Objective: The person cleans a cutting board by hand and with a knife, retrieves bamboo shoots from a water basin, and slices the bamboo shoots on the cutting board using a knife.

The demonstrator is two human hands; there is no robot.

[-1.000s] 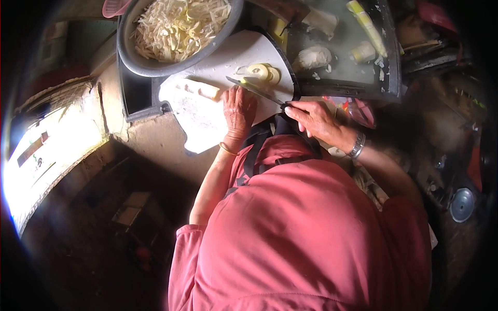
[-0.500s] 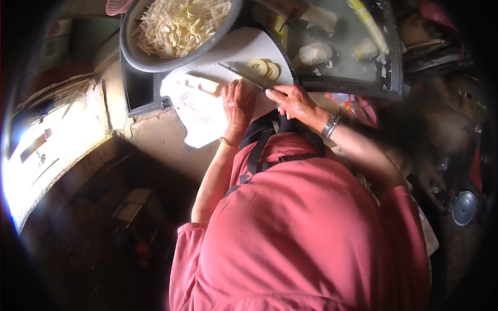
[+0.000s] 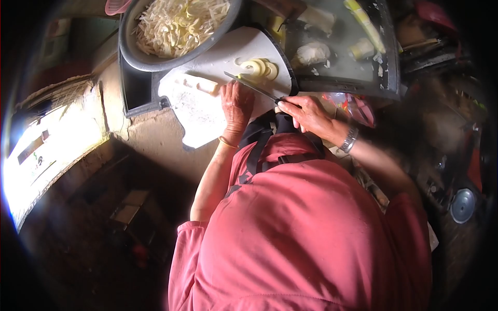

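Observation:
A pale, hollow-chambered piece that looks like a peeled bamboo shoot [image 3: 199, 84] lies on the white cutting board [image 3: 194, 115]. My left hand [image 3: 237, 105] is closed over its right end, fingertips bent down, and hides that end. In my right hand [image 3: 309, 116] is the handle of a knife [image 3: 255, 88]. Its blade slants up and left across the board, its tip just beyond my left fingers. Past the blade, several round cut slices [image 3: 258, 67] sit overlapping on the board.
A grey basin [image 3: 126, 45] of shredded pale pieces stands at the board's upper left. Behind the board, a dark-rimmed glass-like tabletop [image 3: 340, 66] carries a white chunk [image 3: 313, 53], scraps and a yellow-green stalk [image 3: 364, 26]. A lidded round object [image 3: 462, 206] lies far right.
My right hand has drawn the knife back toward the lower right. The slices beyond the blade look more spread, with one more showing. My left hand has barely moved.

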